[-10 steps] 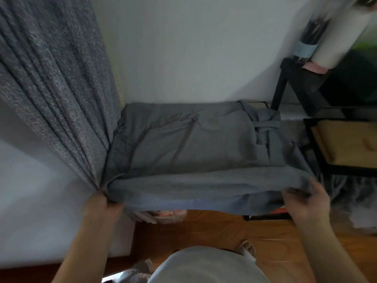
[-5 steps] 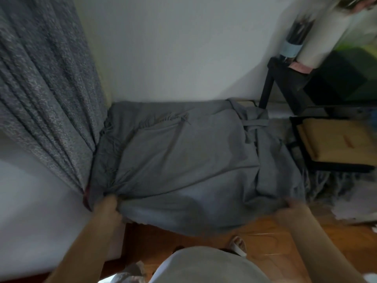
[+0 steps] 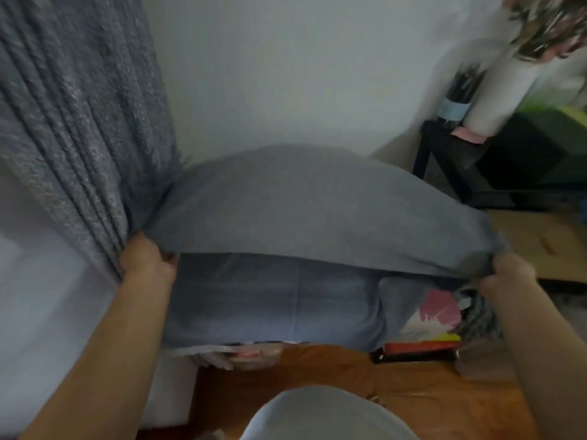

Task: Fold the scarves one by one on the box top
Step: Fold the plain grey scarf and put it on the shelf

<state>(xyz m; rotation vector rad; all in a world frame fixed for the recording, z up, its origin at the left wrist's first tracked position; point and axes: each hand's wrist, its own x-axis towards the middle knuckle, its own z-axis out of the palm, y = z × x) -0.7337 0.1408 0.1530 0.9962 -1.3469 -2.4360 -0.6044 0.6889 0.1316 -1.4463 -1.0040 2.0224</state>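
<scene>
The left hand (image 3: 146,260) and right hand (image 3: 508,271) each gripped a near corner of the grey scarf (image 3: 311,211), which billowed above the covered box top. Dropped unevenly, it could snag the curtain (image 3: 73,122) or land skewed.

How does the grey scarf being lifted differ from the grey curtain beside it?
The scarf is smooth, plain grey and billows in an arch between the left hand and right hand. The curtain is speckled, pleated and hangs vertically, unheld. Both are grey fabric.
</scene>
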